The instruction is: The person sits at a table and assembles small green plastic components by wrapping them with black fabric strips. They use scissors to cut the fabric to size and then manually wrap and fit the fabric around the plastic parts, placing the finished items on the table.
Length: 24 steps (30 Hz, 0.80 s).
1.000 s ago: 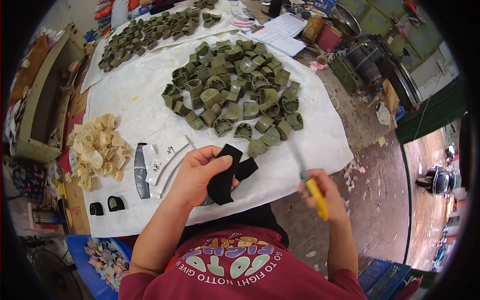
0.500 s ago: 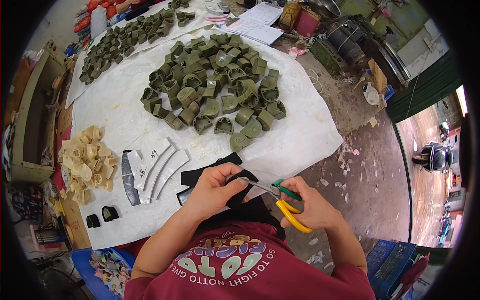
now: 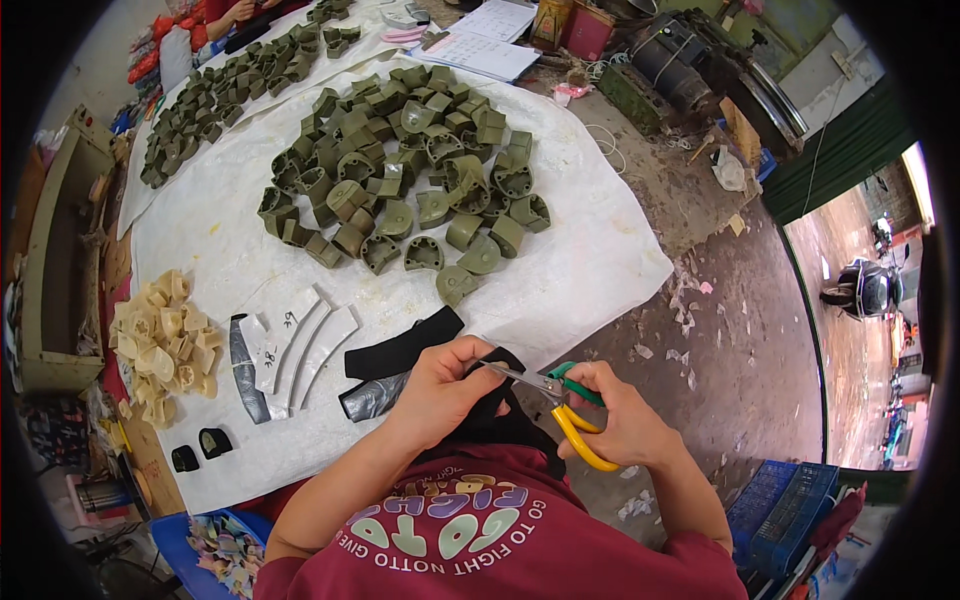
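Note:
My left hand (image 3: 440, 392) pinches a small piece of black fabric (image 3: 503, 358) in front of my chest. My right hand (image 3: 622, 418) grips scissors (image 3: 578, 440) with one yellow and one green handle. Their metal blades reach to the fabric beside my left fingertips; the blade tips are partly hidden there. Left of my left hand, a black fabric strip (image 3: 405, 343) and a shiny dark-grey strip (image 3: 375, 396) lie on the white sheet (image 3: 560, 290). Further left are curved white templates (image 3: 292, 350) and two small black-covered blocks, one of them a rounded block (image 3: 214, 442).
Olive-green heel-shaped blocks (image 3: 395, 218) are heaped on the sheet, with more at the far left. Beige blocks (image 3: 165, 345) form a pile at left. Papers (image 3: 480, 52) and a motor (image 3: 675, 75) stand beyond. Another person's hand (image 3: 238, 14) shows at top. Blue crates (image 3: 785, 515) sit lower right.
The view has shifted, so the table contents appear further left. The black fabric in my left hand has changed its fold slightly at the blades. Both hands keep their holds.

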Each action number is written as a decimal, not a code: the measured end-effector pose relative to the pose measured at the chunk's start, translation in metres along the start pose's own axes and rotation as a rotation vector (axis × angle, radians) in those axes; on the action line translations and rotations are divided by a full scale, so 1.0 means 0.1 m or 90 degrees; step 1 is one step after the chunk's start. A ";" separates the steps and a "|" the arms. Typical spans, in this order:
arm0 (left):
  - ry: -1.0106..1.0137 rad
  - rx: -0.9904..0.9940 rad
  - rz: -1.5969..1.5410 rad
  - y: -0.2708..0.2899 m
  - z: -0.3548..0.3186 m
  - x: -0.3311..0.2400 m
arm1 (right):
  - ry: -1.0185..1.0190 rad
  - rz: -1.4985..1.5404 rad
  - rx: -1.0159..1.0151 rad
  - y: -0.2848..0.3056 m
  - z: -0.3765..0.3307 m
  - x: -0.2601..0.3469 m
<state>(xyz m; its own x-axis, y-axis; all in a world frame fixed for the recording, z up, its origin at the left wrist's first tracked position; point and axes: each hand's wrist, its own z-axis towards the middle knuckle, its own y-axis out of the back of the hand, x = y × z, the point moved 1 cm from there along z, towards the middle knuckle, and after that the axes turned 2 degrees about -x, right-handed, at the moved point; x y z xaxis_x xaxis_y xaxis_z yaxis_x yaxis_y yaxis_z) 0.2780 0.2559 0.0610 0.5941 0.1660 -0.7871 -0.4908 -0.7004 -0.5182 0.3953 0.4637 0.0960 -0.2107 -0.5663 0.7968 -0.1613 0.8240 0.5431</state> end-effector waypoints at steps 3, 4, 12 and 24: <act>0.002 -0.007 0.029 -0.04 0.01 -0.02 | -0.028 0.038 0.026 0.03 -0.03 -0.03; 0.005 0.000 0.029 -0.05 0.01 -0.01 | -0.028 0.054 0.034 0.04 -0.04 -0.05; 0.021 0.010 0.024 -0.07 0.01 0.03 | -0.022 0.090 0.036 0.02 -0.08 -0.10; 0.133 0.035 0.077 -0.13 0.07 0.24 | -0.157 0.134 -0.054 -0.18 -0.40 -0.40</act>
<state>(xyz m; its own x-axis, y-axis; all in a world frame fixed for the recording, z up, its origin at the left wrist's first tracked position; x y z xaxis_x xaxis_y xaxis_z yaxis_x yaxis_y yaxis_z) 0.2944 0.2736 0.0466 0.6447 -0.0676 -0.7614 -0.5967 -0.6671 -0.4460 0.4453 0.4725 0.0652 -0.4602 -0.3608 0.8112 -0.0112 0.9160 0.4010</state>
